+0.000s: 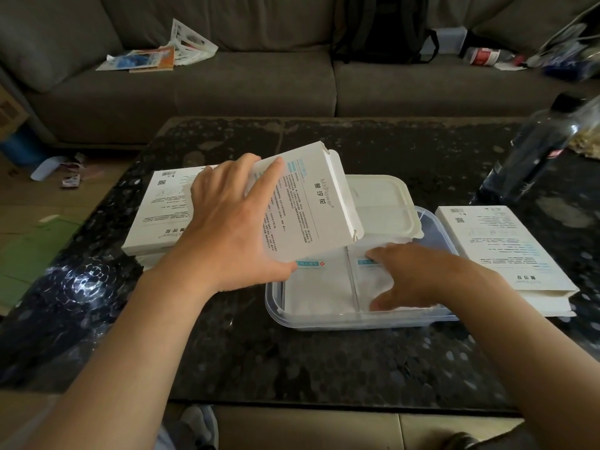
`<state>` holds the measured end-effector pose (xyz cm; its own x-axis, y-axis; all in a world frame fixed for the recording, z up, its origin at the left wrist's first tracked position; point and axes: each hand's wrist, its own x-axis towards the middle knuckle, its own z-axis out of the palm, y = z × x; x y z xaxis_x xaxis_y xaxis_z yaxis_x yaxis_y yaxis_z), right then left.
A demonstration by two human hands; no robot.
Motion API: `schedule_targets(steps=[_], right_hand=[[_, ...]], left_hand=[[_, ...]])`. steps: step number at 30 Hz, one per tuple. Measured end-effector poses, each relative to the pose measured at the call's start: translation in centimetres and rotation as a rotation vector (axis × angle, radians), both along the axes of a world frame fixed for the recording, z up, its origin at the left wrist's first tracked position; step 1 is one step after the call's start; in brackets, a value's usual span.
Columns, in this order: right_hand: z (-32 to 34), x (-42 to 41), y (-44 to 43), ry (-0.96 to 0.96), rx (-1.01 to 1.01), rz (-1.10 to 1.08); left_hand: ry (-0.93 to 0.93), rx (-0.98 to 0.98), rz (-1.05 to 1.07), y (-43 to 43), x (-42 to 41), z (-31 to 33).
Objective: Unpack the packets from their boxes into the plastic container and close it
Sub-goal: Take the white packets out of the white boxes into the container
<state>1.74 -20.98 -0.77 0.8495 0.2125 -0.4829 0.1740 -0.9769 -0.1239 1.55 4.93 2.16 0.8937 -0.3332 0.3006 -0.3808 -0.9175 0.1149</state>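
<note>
While the left hand (227,222) grips a tilted white box (308,206) at the frame's centre, the right hand (412,277) lies spread on the packets (318,287) inside the plastic container (324,321) just below. Its white lid (386,203) sits behind, on the dark surface (259,358).

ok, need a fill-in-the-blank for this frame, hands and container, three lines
The left hand holds a tilted white ____ above the plastic container.
The right hand rests on the ____ inside the container.
The container's white ____ lies on the table behind it.
Missing: box; packets; lid.
</note>
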Motion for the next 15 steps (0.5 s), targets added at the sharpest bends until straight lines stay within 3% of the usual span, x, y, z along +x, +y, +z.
schedule_targets(steps=[7, 12, 15], right_hand=[[1.2, 0.7, -0.9, -0.068, 0.096, -0.076], [5.2, 1.1, -1.0, -0.347, 0.710, -0.271], [6.0, 0.4, -0.1, -0.305, 0.953, -0.282]], left_hand=[[0.009, 0.006, 0.002, -0.1, 0.0, 0.1], [0.021, 0.047, -0.018, -0.4, -0.1, 0.1], [0.013, 0.051, -0.048, -0.7, -0.2, 0.0]])
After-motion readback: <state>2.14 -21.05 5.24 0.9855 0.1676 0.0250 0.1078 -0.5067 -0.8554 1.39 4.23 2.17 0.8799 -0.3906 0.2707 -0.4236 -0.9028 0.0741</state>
